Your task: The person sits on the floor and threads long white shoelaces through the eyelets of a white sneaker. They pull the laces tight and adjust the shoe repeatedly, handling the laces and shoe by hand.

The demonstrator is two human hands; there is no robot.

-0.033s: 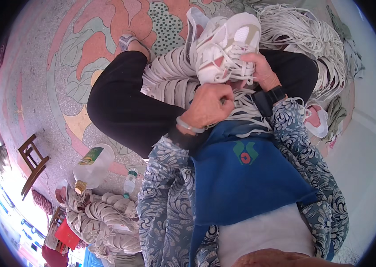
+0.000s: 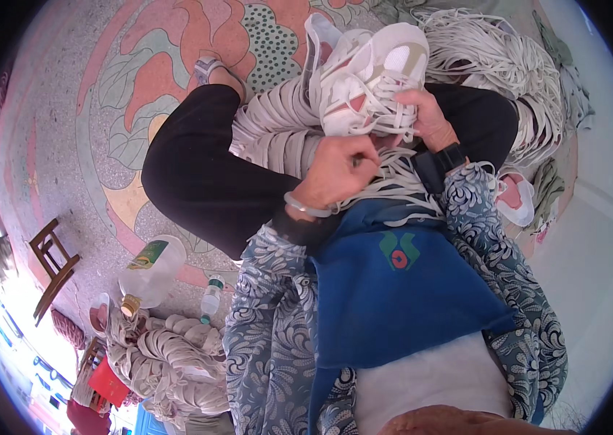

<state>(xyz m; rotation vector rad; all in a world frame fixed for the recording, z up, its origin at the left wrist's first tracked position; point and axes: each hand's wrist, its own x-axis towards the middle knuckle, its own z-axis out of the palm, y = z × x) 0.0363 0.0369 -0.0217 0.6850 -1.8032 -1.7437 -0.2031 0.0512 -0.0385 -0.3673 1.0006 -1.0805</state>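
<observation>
A white shoe upper (image 2: 386,69) with beige trim, pink lining and loose laces is held up over my lap. My right hand (image 2: 433,119) grips its laced side, with the thumb on top and the other fingers mostly hidden beneath. Just below the shoe's near end, my left hand (image 2: 339,170) is curled with the fingers pressed together; what they pinch, if anything, is hidden. Loose white laces (image 2: 397,185) spread over my lap under both hands. Left of the shoe, a long row of nested shoe uppers (image 2: 277,116) lies between my legs.
A heap of laces (image 2: 488,51) lies at the far right, above a single shoe upper (image 2: 517,196). On the left floor are a large clear jug (image 2: 154,272), a small bottle (image 2: 211,299), a wooden stool (image 2: 52,264) and another pile of stacked uppers (image 2: 176,359).
The shoe upper and my right hand have shifted very slightly right. My left hand has turned a little, its fingers still curled.
</observation>
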